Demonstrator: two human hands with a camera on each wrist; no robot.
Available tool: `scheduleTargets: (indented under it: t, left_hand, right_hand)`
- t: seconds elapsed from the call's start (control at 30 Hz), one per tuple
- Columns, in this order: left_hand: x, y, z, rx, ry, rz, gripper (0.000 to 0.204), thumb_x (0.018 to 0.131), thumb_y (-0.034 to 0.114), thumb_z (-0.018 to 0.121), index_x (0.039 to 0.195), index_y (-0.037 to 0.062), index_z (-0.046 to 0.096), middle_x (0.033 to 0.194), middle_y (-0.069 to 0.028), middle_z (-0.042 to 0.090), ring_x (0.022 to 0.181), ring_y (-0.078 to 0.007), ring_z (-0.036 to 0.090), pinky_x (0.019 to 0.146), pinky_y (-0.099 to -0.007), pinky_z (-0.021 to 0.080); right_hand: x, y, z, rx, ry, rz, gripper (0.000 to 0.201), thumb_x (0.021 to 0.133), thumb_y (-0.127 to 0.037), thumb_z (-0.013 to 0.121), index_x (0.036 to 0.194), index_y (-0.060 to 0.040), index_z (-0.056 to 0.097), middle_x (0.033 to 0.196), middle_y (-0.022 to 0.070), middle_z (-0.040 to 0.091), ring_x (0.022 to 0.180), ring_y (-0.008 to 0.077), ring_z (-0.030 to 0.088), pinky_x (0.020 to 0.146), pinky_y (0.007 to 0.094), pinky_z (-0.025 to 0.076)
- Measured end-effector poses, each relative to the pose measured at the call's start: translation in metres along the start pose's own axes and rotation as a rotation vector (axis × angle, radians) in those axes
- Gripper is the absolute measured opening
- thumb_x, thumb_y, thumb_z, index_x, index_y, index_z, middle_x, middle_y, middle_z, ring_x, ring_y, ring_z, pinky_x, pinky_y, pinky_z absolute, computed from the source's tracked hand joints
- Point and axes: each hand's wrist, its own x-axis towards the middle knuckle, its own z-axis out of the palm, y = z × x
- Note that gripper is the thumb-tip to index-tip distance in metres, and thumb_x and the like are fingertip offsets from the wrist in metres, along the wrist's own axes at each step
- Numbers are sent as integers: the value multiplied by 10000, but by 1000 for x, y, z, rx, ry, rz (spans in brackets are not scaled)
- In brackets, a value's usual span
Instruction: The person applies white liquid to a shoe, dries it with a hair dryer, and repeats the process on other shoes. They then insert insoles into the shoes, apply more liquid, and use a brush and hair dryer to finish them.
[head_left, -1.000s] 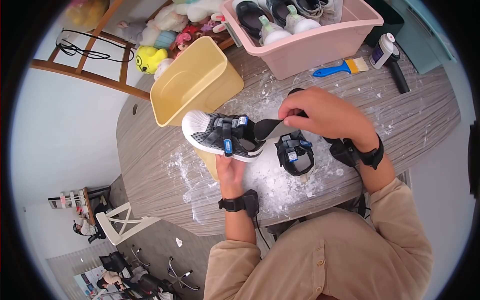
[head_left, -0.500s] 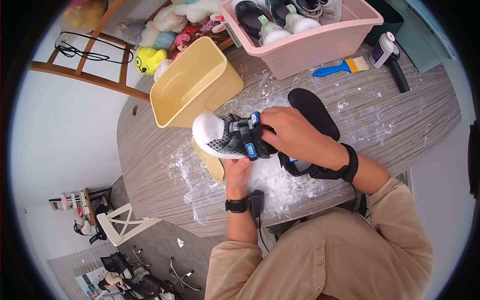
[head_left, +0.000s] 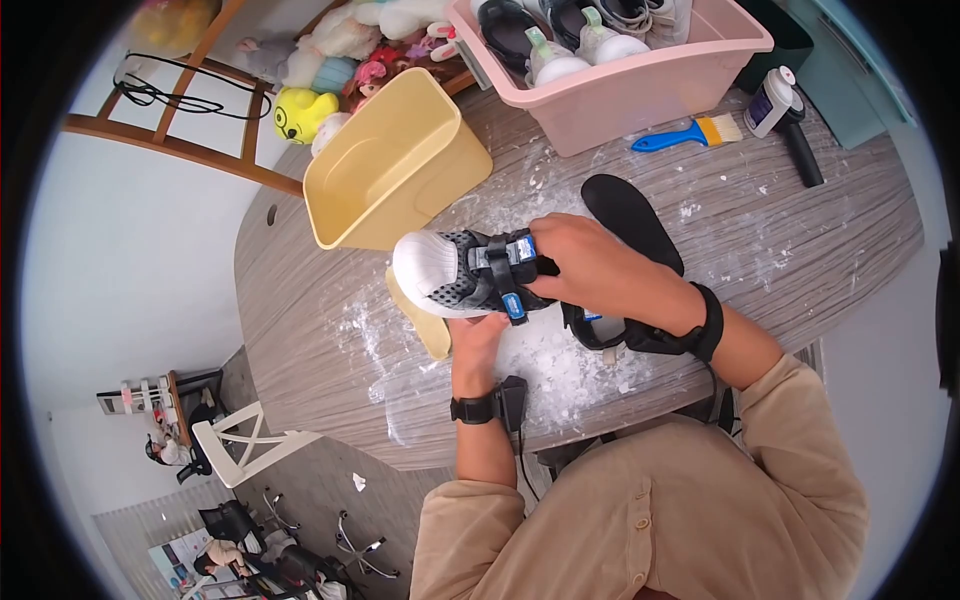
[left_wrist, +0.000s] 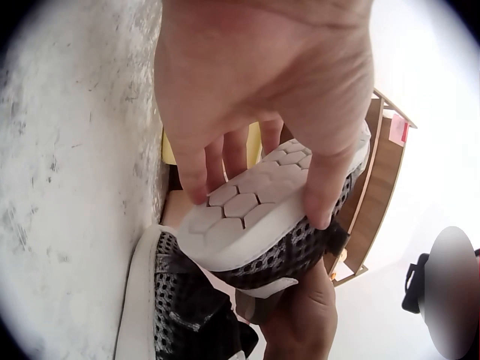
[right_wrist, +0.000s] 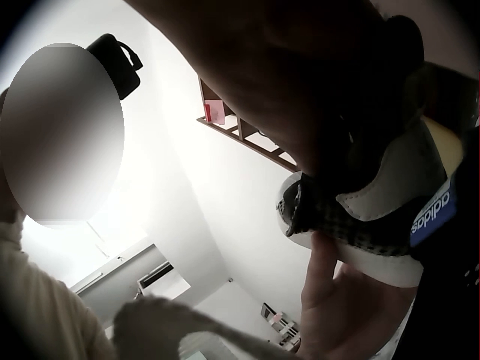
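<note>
Gripping shoe (head_left: 465, 275) with both hands

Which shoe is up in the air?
The shoe with the white toe, gripped underneath by the left hand and on top by the right hand. Its twin lies on the table.
</note>
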Motion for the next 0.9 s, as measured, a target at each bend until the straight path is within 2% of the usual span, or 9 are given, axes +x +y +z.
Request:
scheduleTargets:
  t: [0.07, 0.17, 0.27, 0.37, 0.57, 0.67, 0.9]
  left_hand:
    - [-1, 2, 2, 34, 3, -27, 677, 658, 27, 771, 1258, -15, 462, 1173, -78, 570, 1049, -188, 559, 911, -331, 454]
    - [-1, 2, 4, 38, 0, -33, 693, 656, 30, 778, 1267, -12, 455, 1180, -78, 568, 1060, -193, 554, 928, -335, 440]
    - [1, 2, 7, 18, -13, -9, 702, 658, 36, 783, 1275, -10, 450, 1193, -79, 562, 1078, -199, 546, 948, -342, 423]
    - [2, 3, 9, 13, -21, -1, 705, 661, 43, 786, 1278, -9, 447, 1208, -79, 555, 1094, -202, 538, 961, -345, 413]
    - [0, 0, 1, 38, -77, -5, 743, 711, 116, 763, 1336, -11, 383, 1281, -97, 517, 1182, -232, 502, 1034, -396, 370]
    - [-1, -1, 1, 9, -98, -12, 736, 721, 126, 765, 1337, -3, 383, 1284, -89, 513, 1179, -225, 504, 1036, -398, 369]
    - [-1, -10, 6, -17, -86, -12, 723, 724, 106, 761, 1339, 44, 386, 1236, -47, 527, 1143, -195, 515, 1021, -384, 378]
  right_hand:
    - [-3, -2, -14, -90, -73, -23, 229, 677, -120, 728, 828, 12, 616, 860, 160, 592, 886, 346, 544, 801, 396, 438]
    - [-8, -2, -28, -114, -80, -103, 193, 674, -124, 728, 757, -1, 606, 792, 151, 602, 861, 321, 542, 805, 410, 432]
    - [-12, -3, -30, -217, -61, -152, 196, 675, -121, 727, 775, -1, 610, 787, 141, 610, 856, 319, 541, 799, 408, 436]
    - [-12, 0, -26, -160, -30, -111, 179, 678, -104, 714, 777, 5, 612, 784, 153, 617, 858, 335, 553, 799, 413, 439]
    - [-3, -8, -29, -106, -56, 1, 101, 684, -48, 650, 711, 37, 604, 738, 209, 612, 768, 387, 592, 706, 449, 462]
    - [-3, -8, -25, -65, -28, -29, 113, 695, -56, 646, 723, 31, 579, 739, 172, 593, 776, 360, 565, 732, 424, 440]
    - [4, -6, 13, 117, 180, -45, 88, 691, -50, 627, 712, 32, 606, 721, 199, 605, 731, 392, 581, 658, 453, 456]
